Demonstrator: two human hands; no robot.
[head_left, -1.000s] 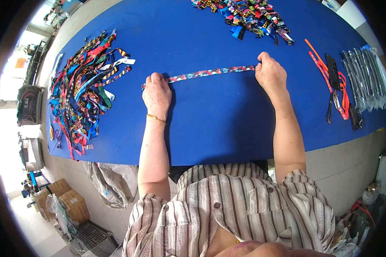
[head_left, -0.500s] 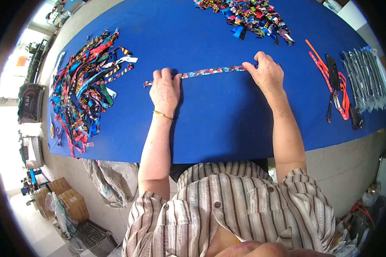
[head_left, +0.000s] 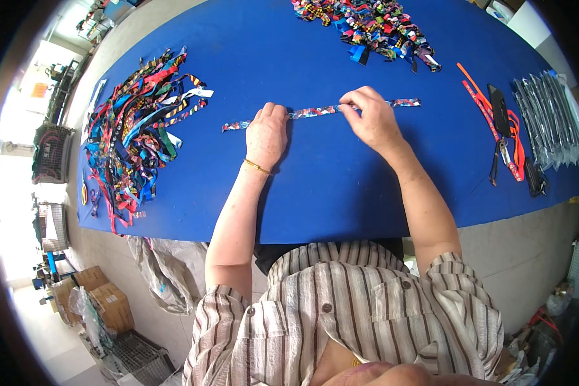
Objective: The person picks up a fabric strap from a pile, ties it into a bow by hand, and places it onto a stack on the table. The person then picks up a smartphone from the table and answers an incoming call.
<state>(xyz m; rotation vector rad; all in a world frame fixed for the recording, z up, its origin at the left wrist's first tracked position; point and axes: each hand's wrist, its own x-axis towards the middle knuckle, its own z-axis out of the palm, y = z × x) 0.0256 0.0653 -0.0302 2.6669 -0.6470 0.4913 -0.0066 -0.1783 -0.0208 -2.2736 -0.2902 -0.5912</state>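
Note:
A narrow, multicoloured patterned strap (head_left: pixel 315 112) lies stretched from left to right across the middle of the blue table. My left hand (head_left: pixel 266 138), wearing a thin gold-coloured bracelet, is closed over the strap toward its left end, fingertips down on it. With thumb and forefinger together, my right hand (head_left: pixel 372 121) pinches the strap right of its middle. Both ends of the strap show beyond my hands, lying nearly straight. The undersides of my fingers are partly hidden.
A heap of colourful straps (head_left: pixel 128 138) covers the table's left side, and a second pile (head_left: pixel 386 29) lies at the far edge. At right are orange and red lanyards (head_left: pixel 479 96), a flat black item (head_left: pixel 498 106) and a row of clear-wrapped dark packages (head_left: pixel 550 119).
My right hand has moved left along the strap from its right end, baring that end. My left hand has shifted slightly right, and more of the left end shows.

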